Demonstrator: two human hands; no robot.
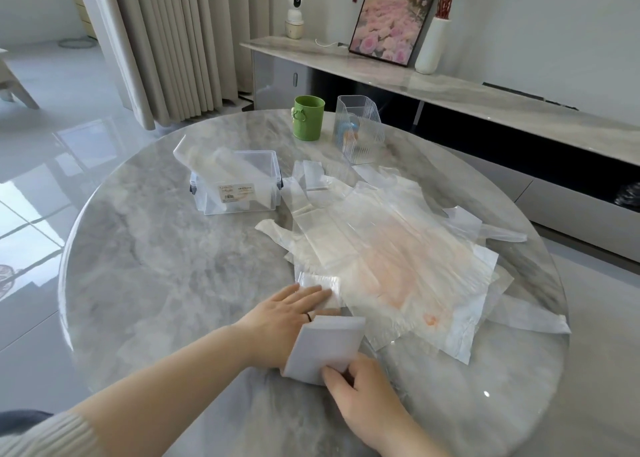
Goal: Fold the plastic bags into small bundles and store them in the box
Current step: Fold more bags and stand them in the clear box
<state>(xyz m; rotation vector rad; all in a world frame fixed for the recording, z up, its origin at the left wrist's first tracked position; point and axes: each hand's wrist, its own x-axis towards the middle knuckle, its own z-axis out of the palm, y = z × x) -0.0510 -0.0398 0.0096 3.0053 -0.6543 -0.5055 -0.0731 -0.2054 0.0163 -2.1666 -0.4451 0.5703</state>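
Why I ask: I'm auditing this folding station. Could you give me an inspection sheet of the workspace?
Surface: round grey marble table, glossy.
Job's things: clear box with rolled plastic inside; loose bags spread flat; white folded bag at the front.
Clutter: green cup, ribbed clear holder.
Hands: left hand flat, pressing the loose bags' edge; right hand pinching the white folded bag.
Cables: white cable on the sideboard.
Surroundings: curtain, camera, framed picture, vase.

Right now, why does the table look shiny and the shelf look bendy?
Head view: bright light bounces off the glossy table and floor as pale glare; the wide-angle lens bows the long sideboard; the folded bag in the right hand looks sharp.
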